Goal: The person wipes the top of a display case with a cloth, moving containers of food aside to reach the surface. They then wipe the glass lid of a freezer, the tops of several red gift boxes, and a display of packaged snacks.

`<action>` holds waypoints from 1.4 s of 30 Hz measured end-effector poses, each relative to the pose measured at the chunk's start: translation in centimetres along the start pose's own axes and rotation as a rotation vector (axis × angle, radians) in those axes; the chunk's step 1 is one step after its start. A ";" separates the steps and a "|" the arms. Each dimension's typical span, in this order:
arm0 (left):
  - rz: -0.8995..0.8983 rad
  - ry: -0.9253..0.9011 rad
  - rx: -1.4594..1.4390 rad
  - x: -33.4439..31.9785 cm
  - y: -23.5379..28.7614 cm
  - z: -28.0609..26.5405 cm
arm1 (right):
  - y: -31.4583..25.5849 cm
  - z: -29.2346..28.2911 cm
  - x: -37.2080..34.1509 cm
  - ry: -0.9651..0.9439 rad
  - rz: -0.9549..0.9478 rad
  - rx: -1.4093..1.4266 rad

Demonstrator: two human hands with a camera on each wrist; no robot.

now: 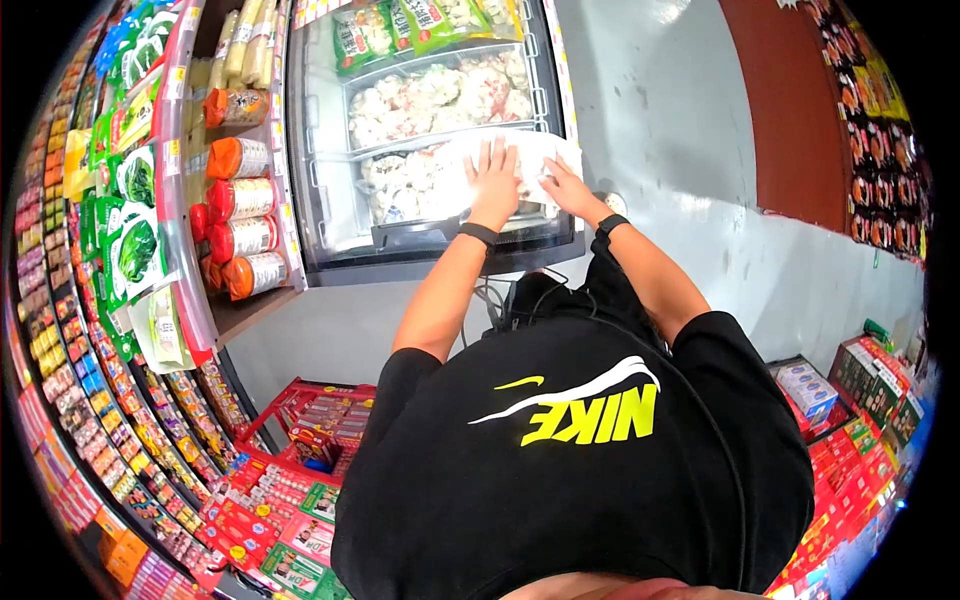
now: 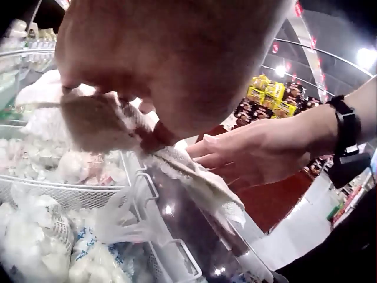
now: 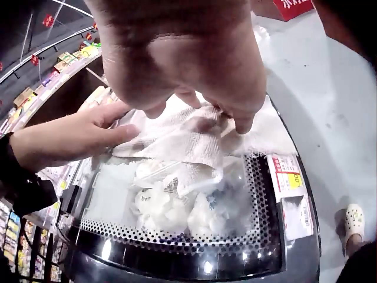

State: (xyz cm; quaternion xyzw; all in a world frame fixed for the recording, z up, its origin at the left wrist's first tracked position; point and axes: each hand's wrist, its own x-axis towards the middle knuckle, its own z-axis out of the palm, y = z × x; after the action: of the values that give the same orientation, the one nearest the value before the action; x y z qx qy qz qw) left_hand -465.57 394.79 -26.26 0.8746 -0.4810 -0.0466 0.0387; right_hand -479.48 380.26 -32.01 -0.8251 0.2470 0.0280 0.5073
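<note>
A white cloth (image 1: 537,148) is spread on the glass top of a chest freezer (image 1: 340,272), near its right front corner. My left hand (image 1: 494,186) rests flat on the cloth with its fingers spread. Close to its right, my right hand (image 1: 567,189) presses the cloth by the freezer's right edge, fingers mostly straight. In the right wrist view the cloth (image 3: 177,138) is wrinkled under the fingers. Its loose end (image 2: 221,197) hangs over the rim in the left wrist view. Bagged white frozen food (image 1: 400,185) lies beneath the glass.
Green food packets (image 1: 430,25) are at the freezer's far end. Shelves on the left carry orange and red packs (image 1: 243,200). Price labels (image 3: 288,180) line the freezer's side. Someone's foot in a white clog (image 3: 354,221) is on the grey floor. Red boxes (image 1: 270,510) are stacked behind me.
</note>
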 end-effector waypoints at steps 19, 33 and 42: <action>-0.524 -0.193 -0.052 5.1 2.5 0.5 | 4.7 -3.5 5.8 -0.210 -0.405 0.039; -0.478 -0.170 -0.034 11.2 -0.5 0.7 | 1.0 -10.5 12.7 -0.529 -0.118 -0.174; -0.495 -0.175 -0.042 20.1 -2.9 -1.4 | 0.3 -13.6 20.2 -0.495 -0.119 -0.207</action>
State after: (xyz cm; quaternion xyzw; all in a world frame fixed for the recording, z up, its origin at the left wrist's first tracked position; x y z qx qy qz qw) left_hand -452.25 379.37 -26.05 0.9573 -0.2527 -0.1401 0.0028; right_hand -464.71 360.97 -31.64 -0.8537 0.0623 0.2239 0.4659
